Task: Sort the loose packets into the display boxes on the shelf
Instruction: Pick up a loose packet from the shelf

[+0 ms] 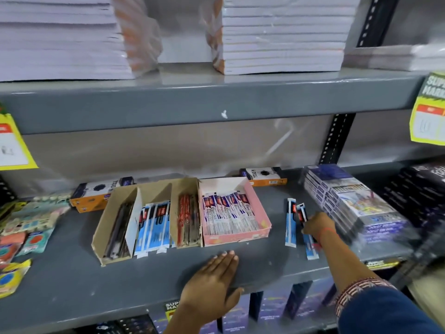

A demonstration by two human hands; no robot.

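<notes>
Two loose packets lie on the grey shelf (144,280) to the right of the display boxes: one long, narrow blue-and-white packet (290,222) lies free, and a second like it (310,247) sits under the right hand (317,225), whose fingers close around its upper end, where a red and black label shows. The left hand (216,278) rests flat and spread on the shelf's front edge, holding nothing. Just left of the free packet, the pink display box (261,213) holds a row of white, blue and red packets. Touching it, the brown cardboard box (106,227) has three compartments: dark packets, blue-and-white ones, then red ones.
</notes>
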